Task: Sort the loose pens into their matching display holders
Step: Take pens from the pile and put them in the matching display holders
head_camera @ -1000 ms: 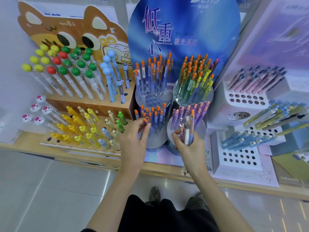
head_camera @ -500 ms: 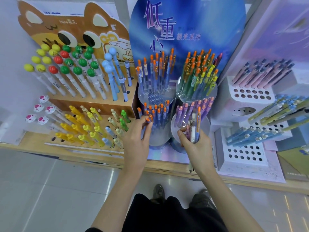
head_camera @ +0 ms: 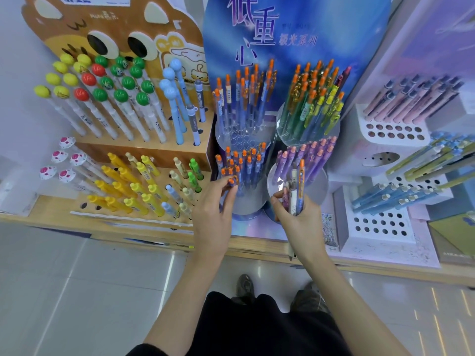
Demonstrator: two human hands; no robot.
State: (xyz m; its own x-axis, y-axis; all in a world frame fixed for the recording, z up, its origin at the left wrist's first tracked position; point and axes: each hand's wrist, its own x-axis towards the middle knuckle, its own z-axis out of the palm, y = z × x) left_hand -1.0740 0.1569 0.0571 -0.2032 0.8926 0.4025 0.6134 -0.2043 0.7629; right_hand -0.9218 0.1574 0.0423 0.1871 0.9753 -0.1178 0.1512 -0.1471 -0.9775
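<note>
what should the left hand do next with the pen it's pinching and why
Probably seat it in the front-left holder: the left hand pinches an orange-capped pen at that holder's near edge, among matching orange-capped pens, while the right hand grips more loose pens.

Both forearms bare, reaching forward. Left hand (head_camera: 214,211) palm down, fingertips pinching a pen (head_camera: 232,180). Right hand (head_camera: 302,222), thumb leftward, fingers curled round a pen bunch (head_camera: 298,186).
</note>
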